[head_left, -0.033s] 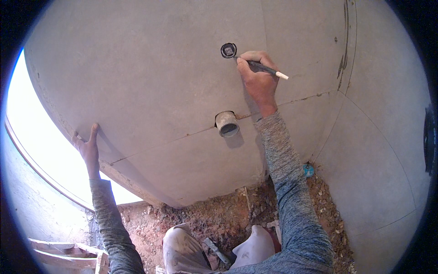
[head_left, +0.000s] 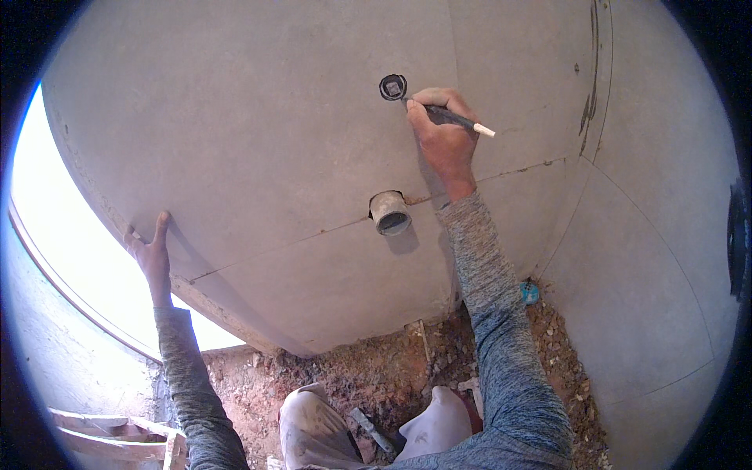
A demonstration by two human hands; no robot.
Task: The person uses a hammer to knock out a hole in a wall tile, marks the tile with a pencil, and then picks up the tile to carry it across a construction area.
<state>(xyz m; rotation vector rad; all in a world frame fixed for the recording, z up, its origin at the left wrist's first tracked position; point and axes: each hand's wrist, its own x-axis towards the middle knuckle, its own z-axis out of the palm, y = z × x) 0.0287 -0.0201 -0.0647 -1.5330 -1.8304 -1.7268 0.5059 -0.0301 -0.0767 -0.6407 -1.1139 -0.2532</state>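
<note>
My right hand [head_left: 448, 145] is closed in a writing grip on a slim dark pen [head_left: 450, 116] with a pale rear end. Its point meets the grey wall panel [head_left: 274, 125] at the lower right of a small round wall opening [head_left: 392, 87]. A dark ring surrounds that opening, and something square and light shows inside. To the left, my left hand [head_left: 155, 254] lies against the panel's edge with thumb and fingers spread. Below the opening, a grey pipe stub [head_left: 390, 213] sticks out of the panel at a seam.
Reddish rubble and soil [head_left: 384, 368] lie along the wall's foot. A trowel-like tool [head_left: 372, 429] rests between my knees. Near the corner is a small blue object [head_left: 529, 292]. Wooden pieces [head_left: 117, 446] stand at lower left, beside a bright opening. Another grey wall [head_left: 650, 258] rises at right.
</note>
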